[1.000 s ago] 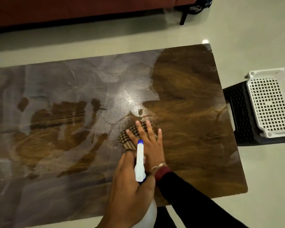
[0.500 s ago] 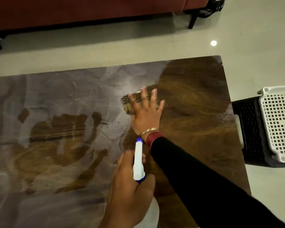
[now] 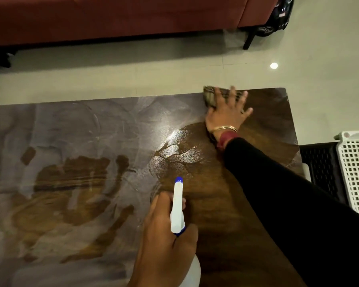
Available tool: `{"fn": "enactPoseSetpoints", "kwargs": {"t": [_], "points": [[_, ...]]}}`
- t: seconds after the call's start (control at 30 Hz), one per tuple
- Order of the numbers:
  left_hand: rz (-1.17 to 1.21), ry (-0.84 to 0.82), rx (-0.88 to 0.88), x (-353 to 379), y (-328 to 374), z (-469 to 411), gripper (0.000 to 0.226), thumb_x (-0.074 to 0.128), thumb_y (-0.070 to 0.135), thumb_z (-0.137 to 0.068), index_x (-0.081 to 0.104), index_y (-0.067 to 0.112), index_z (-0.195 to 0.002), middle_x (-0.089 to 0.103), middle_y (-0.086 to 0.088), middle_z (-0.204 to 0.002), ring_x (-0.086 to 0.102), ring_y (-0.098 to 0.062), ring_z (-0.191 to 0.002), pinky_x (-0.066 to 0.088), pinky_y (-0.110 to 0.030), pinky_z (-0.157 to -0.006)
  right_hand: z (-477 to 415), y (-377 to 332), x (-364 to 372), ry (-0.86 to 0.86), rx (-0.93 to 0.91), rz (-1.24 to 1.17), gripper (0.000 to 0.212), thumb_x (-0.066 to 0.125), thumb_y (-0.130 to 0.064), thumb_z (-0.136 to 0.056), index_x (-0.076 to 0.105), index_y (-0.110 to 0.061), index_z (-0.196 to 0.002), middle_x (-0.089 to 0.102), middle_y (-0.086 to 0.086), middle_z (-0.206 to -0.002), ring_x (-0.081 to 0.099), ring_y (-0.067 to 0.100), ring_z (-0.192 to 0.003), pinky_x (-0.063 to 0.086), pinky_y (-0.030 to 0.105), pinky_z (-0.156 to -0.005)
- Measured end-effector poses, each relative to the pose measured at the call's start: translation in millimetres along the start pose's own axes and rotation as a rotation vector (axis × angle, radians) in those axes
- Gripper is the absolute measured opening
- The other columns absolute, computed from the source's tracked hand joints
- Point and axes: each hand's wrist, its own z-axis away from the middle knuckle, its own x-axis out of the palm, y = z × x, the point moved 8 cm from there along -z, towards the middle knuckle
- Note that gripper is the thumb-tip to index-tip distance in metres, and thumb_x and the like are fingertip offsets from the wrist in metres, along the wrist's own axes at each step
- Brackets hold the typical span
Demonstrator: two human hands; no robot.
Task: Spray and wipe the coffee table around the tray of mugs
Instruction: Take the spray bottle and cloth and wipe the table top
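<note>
Cloth (image 3: pixel 214 95) blurred under flat right hand (image 3: pixel 226 112), left hand (image 3: pixel 166 235) gripping spray bottle (image 3: pixel 177 206), base cut off

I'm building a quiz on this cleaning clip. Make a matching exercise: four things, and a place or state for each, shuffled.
1. white spray bottle with blue nozzle
2. checked brown cloth
3. white perforated plastic basket
4. red sofa

A. beyond the table's far edge
B. held in the left hand
C. right of the table
D. pressed under the right hand

Pairs: 1-B, 2-D, 3-C, 4-A
</note>
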Motion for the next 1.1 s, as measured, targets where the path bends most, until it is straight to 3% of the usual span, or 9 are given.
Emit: {"fn": "enactPoseSetpoints", "kwargs": {"t": [0.1,0.17,0.27,0.4,0.5,0.63,0.87,1.0,1.1], "points": [[0.041,0.05,-0.043,-2.5,-5.5,-1.0,0.049,0.067,0.034,-0.055,0.052,0.063,-0.092,0.06,0.027,-0.095,0.061,0.0,-0.09,0.048,-0.007,-0.069,13.5,-84.0,24.2,-0.046,-0.23,0.083,0.077,0.054,-0.042,-0.093,0.018,-0.048,-0.16,0.003,0.001,-0.173,-0.004,0.04,-0.157,0.005,0.074,-0.119],[0.032,0.058,-0.058,-1.1,-6.8,-1.3,0.061,0.069,0.024,-0.057,0.048,0.071,-0.091,0.058,0.032,-0.095,0.058,0.004,-0.093,0.044,-0.002,-0.071,60.5,-123.3,45.7,-0.071,-0.443,0.113,0.076,0.057,-0.042,-0.091,0.022,-0.049,-0.158,0.007,0.001,-0.173,-0.003,0.04,-0.158,0.004,0.074,-0.119],[-0.003,0.04,-0.035,-2.6,-0.3,-0.8,0.046,0.066,0.017,-0.058,0.059,0.045,-0.094,0.059,0.02,-0.09,0.06,-0.001,-0.086,0.046,-0.008,-0.067,130.1,-122.0,65.7,-0.112,-0.637,0.107,0.072,0.055,-0.044,-0.09,0.028,-0.05,-0.156,0.012,-0.002,-0.172,-0.001,0.036,-0.158,0.007,0.072,-0.12],[-0.03,0.015,-0.006,-10.4,-4.1,-4.4,0.037,0.068,0.015,-0.061,0.059,0.027,-0.095,0.06,0.011,-0.088,0.063,-0.011,-0.077,0.053,-0.022,-0.066,133.3,-46.8,46.2,-0.031,-0.581,0.103,0.075,0.055,-0.04,-0.084,0.034,-0.048,-0.155,0.021,0.0,-0.171,0.011,0.037,-0.157,0.012,0.074,-0.117],[-0.031,0.009,-0.005,-16.5,-9.5,-4.7,0.041,0.068,0.013,-0.064,0.055,0.031,-0.099,0.059,0.009,-0.094,0.064,-0.016,-0.075,0.058,-0.038,-0.065,74.7,-0.8,23.2,-0.011,-0.289,0.11,0.076,0.053,-0.039,-0.09,0.023,-0.049,-0.158,0.011,0.0,-0.173,0.004,0.038,-0.158,0.011,0.077,-0.116],[-0.007,0.049,0.022,-29.1,-14.0,-1.7,0.037,0.065,0.01,-0.063,0.057,0.024,-0.096,0.057,0.006,-0.088,0.061,-0.016,-0.077,0.055,-0.039,-0.062,5.7,-36.3,12.2,-0.017,-0.076,0.059,0.072,0.05,-0.044,-0.095,0.018,-0.049,-0.16,0.003,-0.001,-0.173,-0.004,0.039,-0.158,0.005,0.075,-0.118],[0.016,0.109,0.023,-55.0,-28.1,5.9,0.038,0.064,0.019,-0.066,0.054,0.038,-0.097,0.058,0.013,-0.09,0.062,-0.011,-0.086,0.049,-0.015,-0.07,87.8,-200.1,69.6,-0.103,-0.591,0.165,0.075,0.054,-0.044,-0.093,0.018,-0.052,-0.158,0.006,-0.001,-0.173,-0.003,0.038,-0.158,0.0,0.072,-0.12],[0.023,0.118,0.04,-70.9,-34.4,8.4,0.05,0.056,0.038,-0.063,0.047,0.068,-0.103,0.059,0.024,-0.099,0.061,0.0,-0.095,0.042,-0.003,-0.076,161.8,-175.3,83.9,-0.15,-0.824,0.171,0.073,0.054,-0.043,-0.089,0.025,-0.053,-0.156,0.011,-0.006,-0.172,-0.001,0.033,-0.159,0.003,0.071,-0.121],[0.009,0.145,0.07,-79.1,-46.8,11.5,0.054,0.055,0.038,-0.063,0.046,0.068,-0.106,0.059,0.021,-0.095,0.062,-0.001,-0.09,0.042,-0.005,-0.077,143.8,-118.3,63.5,-0.094,-0.684,0.15,0.075,0.053,-0.04,-0.087,0.026,-0.051,-0.157,0.013,-0.004,-0.172,0.005,0.034,-0.158,0.01,0.074,-0.118]]}}
